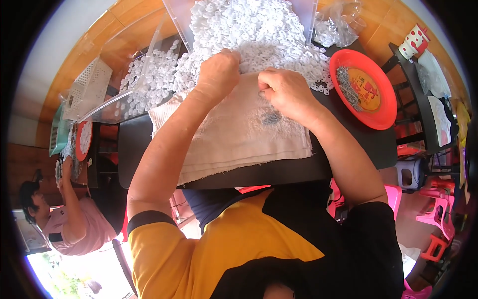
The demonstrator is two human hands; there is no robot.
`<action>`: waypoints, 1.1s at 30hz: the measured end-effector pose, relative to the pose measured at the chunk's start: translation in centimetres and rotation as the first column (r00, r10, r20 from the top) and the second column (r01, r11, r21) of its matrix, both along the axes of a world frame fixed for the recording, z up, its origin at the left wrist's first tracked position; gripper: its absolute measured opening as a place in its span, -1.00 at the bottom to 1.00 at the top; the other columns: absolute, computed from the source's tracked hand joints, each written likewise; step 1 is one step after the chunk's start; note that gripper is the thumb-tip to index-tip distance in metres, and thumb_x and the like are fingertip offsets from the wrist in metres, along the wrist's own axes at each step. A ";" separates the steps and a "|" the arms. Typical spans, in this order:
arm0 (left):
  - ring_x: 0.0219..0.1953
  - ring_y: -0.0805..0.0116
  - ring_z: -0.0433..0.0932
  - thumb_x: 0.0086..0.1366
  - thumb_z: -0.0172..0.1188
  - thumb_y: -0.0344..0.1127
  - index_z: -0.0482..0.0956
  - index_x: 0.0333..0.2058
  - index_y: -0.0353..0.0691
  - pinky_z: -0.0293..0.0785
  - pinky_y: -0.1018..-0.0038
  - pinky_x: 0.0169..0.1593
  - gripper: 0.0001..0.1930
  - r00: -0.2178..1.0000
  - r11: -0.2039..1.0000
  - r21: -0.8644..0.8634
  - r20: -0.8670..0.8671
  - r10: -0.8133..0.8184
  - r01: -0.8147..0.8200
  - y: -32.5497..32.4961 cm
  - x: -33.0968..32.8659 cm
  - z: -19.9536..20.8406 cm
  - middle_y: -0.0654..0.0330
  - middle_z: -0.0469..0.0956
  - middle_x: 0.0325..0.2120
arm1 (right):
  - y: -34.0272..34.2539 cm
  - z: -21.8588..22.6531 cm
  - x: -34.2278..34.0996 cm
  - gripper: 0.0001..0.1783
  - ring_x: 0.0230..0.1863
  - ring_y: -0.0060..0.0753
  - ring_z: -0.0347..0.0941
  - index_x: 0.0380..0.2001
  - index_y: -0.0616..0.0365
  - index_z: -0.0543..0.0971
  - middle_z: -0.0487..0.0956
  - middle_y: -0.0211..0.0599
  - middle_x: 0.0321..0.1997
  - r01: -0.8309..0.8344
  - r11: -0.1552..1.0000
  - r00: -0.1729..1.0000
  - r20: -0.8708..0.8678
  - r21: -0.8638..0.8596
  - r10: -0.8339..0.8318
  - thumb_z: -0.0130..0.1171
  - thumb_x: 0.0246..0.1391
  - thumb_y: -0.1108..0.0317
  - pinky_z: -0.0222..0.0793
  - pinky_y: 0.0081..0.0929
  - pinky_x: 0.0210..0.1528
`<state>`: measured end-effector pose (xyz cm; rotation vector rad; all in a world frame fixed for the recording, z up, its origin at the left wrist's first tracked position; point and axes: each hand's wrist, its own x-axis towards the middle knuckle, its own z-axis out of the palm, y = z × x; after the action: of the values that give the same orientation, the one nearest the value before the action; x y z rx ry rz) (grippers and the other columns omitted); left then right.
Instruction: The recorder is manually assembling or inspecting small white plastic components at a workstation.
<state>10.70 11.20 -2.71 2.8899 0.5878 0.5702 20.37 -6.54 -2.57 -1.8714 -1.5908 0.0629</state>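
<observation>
Closed, my left hand is at the near edge of a large heap of small white plastic pieces, and its fingertips are turned away from view. My right hand is curled, with thumb and forefinger together, a short way to the right above a beige cloth. What either hand holds, if anything, is hidden or too small to make out. The cloth lies on the dark table under both wrists and bears a grey smudge near my right hand. Beside that hand, a red plate holds a pile of thin grey metal pins.
The heap spills from a clear plastic bin at the back. More white pieces lie at left beside a clear tray. A plastic bag is at back right. At far left, another person reaches toward an orange plate.
</observation>
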 end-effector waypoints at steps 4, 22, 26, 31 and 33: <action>-0.30 0.01 0.58 0.11 0.14 -0.41 0.60 -0.37 -0.25 0.50 0.21 -0.21 -0.89 0.998 0.999 0.013 -0.052 0.038 -0.037 0.4 -0.3 0.3 0.04 0.60 -0.38 | 0.0 0.3 0.1 -0.90 -0.39 -0.17 0.47 -0.47 0.19 0.47 0.52 -0.25 -0.47 0.000 1.000 0.995 -0.097 -0.012 -0.002 0.17 -0.09 0.45 0.33 -0.29 -0.32; -0.52 0.39 0.51 0.32 0.11 -0.45 0.51 -0.26 -0.42 0.38 0.53 -0.57 -0.88 0.853 -0.196 -0.868 0.364 0.375 0.456 -6.5 -5.3 2.1 0.10 0.55 -0.45 | -0.1 2.7 -2.0 -0.89 -0.38 -0.67 0.43 -0.37 0.15 0.53 0.52 -0.50 -0.44 -0.007 0.992 0.614 -0.782 0.128 0.106 0.10 0.18 0.37 0.32 -0.66 -0.40; -0.52 0.41 0.51 0.30 0.13 -0.47 0.52 -0.27 -0.42 0.40 0.53 -0.57 -0.90 0.808 -0.117 -0.867 0.392 0.441 0.484 -7.0 -5.3 1.8 0.09 0.56 -0.46 | 0.1 2.3 -2.4 -0.92 -0.47 -0.70 0.39 -0.40 0.22 0.53 0.54 -0.46 -0.48 0.009 0.986 0.600 -0.790 0.166 0.127 0.16 0.15 0.44 0.29 -0.70 -0.47; -0.50 0.43 0.53 0.32 0.11 -0.45 0.53 -0.22 -0.40 0.41 0.54 -0.54 -0.87 0.824 -0.084 -0.881 0.396 0.406 0.465 -8.0 -5.7 2.0 0.13 0.57 -0.44 | 0.0 2.4 -2.5 -0.92 -0.47 -0.69 0.39 -0.40 0.22 0.52 0.54 -0.45 -0.49 0.008 0.988 0.607 -0.786 0.156 0.119 0.15 0.15 0.46 0.28 -0.69 -0.47; -0.49 0.43 0.53 0.32 0.12 -0.45 0.53 -0.21 -0.41 0.41 0.54 -0.53 -0.86 0.821 -0.078 -0.880 0.401 0.406 0.468 -8.0 -5.9 2.0 0.12 0.57 -0.43 | 0.0 2.5 -2.7 -0.92 -0.46 -0.70 0.39 -0.39 0.23 0.52 0.54 -0.46 -0.49 0.027 0.987 0.630 -0.769 0.157 0.105 0.14 0.16 0.45 0.28 -0.68 -0.46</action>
<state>4.84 3.23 -0.68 1.0341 0.4552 0.5485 17.71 -6.52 -0.06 -1.3715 -0.9706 0.6680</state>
